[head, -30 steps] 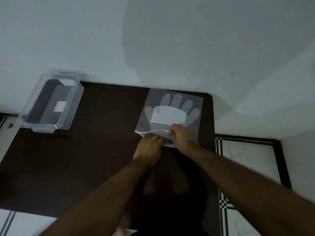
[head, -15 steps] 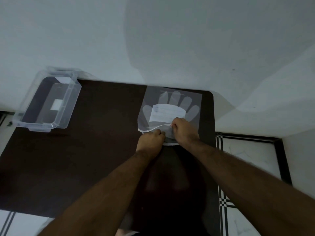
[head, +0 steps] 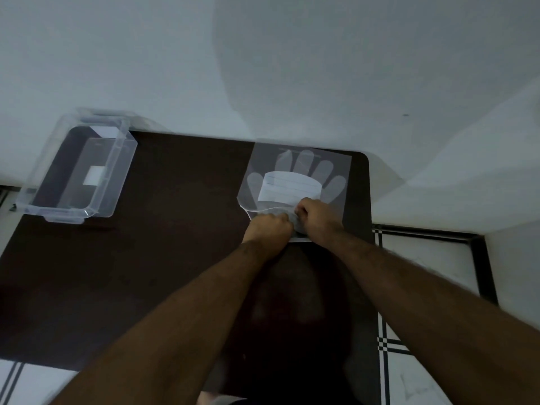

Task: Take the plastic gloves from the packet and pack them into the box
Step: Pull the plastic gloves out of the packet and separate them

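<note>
A flat clear packet (head: 295, 176) with a hand-shaped stack of plastic gloves and a white label inside lies at the far right of the dark table (head: 163, 244). My left hand (head: 267, 229) and my right hand (head: 317, 219) meet at the packet's near open edge, both pinching the plastic there. Between the two fists a bunched bit of clear film shows; whether it is packet or glove I cannot tell. The clear plastic box (head: 77, 168) stands open at the table's far left corner, holding only a white label.
A pale wall runs right behind the table's far edge. White floor tiles with black lines show to the right of the table and at the bottom left. The table's right edge lies just beyond the packet.
My left hand has closed from flat fingers into a fist and moved right against my right hand. The packet's near edge has lifted and bunched between them.
</note>
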